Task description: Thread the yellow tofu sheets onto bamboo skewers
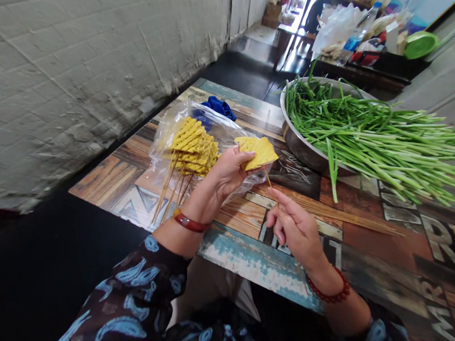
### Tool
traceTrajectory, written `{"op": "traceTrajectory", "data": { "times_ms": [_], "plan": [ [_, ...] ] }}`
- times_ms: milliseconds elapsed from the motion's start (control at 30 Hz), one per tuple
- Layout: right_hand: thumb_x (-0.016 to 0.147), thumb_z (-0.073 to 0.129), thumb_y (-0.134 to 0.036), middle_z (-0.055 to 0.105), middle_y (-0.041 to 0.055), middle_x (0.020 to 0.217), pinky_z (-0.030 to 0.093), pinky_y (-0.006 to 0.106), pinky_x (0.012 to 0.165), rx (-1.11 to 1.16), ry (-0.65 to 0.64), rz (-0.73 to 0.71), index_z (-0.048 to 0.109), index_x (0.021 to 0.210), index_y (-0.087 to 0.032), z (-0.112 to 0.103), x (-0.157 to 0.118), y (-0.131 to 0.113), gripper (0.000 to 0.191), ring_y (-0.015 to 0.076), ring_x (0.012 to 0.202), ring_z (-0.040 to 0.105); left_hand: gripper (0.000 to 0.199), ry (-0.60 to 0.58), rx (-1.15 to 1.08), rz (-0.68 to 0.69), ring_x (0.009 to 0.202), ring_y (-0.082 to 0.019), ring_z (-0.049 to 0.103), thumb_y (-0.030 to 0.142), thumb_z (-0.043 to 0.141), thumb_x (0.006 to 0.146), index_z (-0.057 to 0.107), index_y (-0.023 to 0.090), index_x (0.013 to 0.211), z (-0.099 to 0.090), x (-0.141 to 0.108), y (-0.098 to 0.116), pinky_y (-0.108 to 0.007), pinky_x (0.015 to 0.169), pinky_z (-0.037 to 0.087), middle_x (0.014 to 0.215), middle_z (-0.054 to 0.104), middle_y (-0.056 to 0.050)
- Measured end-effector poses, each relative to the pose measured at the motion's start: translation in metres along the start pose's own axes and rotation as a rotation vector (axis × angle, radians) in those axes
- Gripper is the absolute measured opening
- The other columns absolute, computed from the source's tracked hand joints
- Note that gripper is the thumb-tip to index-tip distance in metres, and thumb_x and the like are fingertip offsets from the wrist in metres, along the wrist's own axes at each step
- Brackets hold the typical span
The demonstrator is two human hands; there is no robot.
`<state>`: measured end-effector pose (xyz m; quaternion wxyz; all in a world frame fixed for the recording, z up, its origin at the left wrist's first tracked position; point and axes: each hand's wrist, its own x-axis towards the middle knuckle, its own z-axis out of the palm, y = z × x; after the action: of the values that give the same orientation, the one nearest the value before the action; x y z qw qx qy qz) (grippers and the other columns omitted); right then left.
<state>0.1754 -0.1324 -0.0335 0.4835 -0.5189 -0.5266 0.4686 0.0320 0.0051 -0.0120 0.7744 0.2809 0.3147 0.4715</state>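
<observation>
Here, the left hand (230,172) pinches a yellow food slice (263,152) crosswise; the right hand (294,226), fingers curled, pinches a bamboo skewer (269,183) slanting forward-left to its edge.

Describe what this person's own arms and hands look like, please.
Both arms wear dark sleeves patterned with light-blue paisley shapes, the cuffs ending above the wrists. The left grip is a bare hand with a smooth, glossy bangle in reddish brown and amber at its wrist. The right grip, also an ungloved hand, has a dark-red beaded bracelet.
</observation>
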Motion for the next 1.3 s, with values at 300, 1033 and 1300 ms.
{"op": "traceTrajectory", "data": {
  "times_ms": [300, 1033, 1300],
  "plan": [
    [0.095, 0.044, -0.028, 0.062, -0.0039, 0.068, 0.035, 0.019, 0.036, -0.027, 0.0, 0.008, 0.058, 0.138, -0.019, 0.0004, 0.0001, -0.001, 0.046, 0.0046, 0.036, 0.041, 0.026, 0.018, -0.019, -0.011, 0.099, -0.025, 0.072, -0.002, 0.06, 0.07, 0.063, 0.009, 0.094, 0.0035, -0.0018, 0.0015, -0.04, 0.094, 0.058, 0.096, 0.074, -0.013],
    [0.093, 0.046, -0.026, 0.063, -0.0042, 0.068, 0.033, 0.018, 0.035, 0.02, 0.017, 0.044, 0.058, 0.136, -0.015, 0.0003, 0.001, -0.0012, 0.046, 0.0034, 0.035, 0.042, 0.028, 0.004, 0.027, -0.008, 0.093, -0.024, 0.072, -0.002, 0.06, 0.069, 0.061, 0.009, 0.095, 0.0012, -0.0015, 0.0009, -0.04, 0.089, 0.059, 0.094, 0.074, -0.012],
    [0.093, 0.048, -0.028, 0.062, -0.0042, 0.068, 0.033, 0.018, 0.035, 0.024, 0.017, 0.077, 0.057, 0.138, -0.015, -0.0001, 0.0014, -0.0029, 0.048, 0.0033, 0.035, 0.042, 0.027, 0.011, 0.057, 0.007, 0.09, -0.022, 0.072, 0.002, 0.062, 0.07, 0.061, 0.01, 0.096, 0.0021, -0.0033, 0.0027, -0.039, 0.087, 0.06, 0.091, 0.074, -0.009]
  ]
}}
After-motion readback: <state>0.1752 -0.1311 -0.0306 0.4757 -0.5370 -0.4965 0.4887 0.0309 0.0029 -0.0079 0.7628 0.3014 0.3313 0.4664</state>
